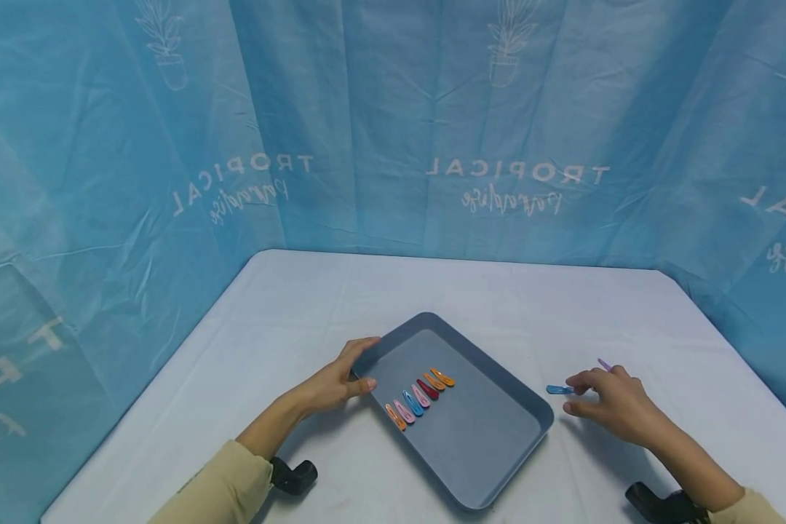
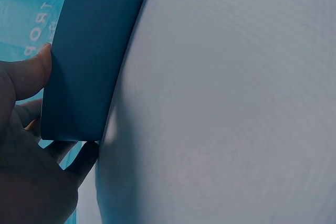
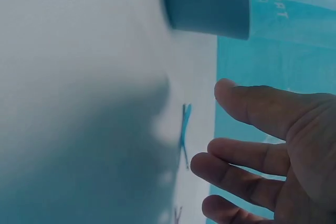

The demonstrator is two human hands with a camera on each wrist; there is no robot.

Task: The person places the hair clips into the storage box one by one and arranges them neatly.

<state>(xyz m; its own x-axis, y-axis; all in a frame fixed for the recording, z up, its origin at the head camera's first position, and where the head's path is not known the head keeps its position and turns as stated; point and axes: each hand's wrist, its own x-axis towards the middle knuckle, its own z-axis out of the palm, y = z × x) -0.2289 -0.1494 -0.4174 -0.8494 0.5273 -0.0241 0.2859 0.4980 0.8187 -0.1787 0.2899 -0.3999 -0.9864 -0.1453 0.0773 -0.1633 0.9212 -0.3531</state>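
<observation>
A grey-blue rectangular tray (image 1: 478, 429) lies slantwise on the table. My left hand (image 1: 330, 382) holds it at its left corner, thumb over the rim; in the left wrist view the fingers (image 2: 84, 163) show at the outer wall and its lower edge. Inside the tray, several snap hair clips in orange, pink, blue and red form a slanted row, with a blue clip (image 1: 413, 402) among them. Right of the tray, my right hand (image 1: 612, 404) is over the table with relaxed, parted fingers, nothing between them. Close by its fingertips lies another blue hair clip (image 3: 185, 129). A purple clip (image 1: 604, 364) is partly hidden behind that hand.
A white cloth covers the table (image 1: 340, 291). Blue printed curtains (image 1: 393, 131) hang round its back and sides. Black wrist mounts (image 1: 293, 477) are strapped on both forearms, below beige sleeves (image 1: 219, 484).
</observation>
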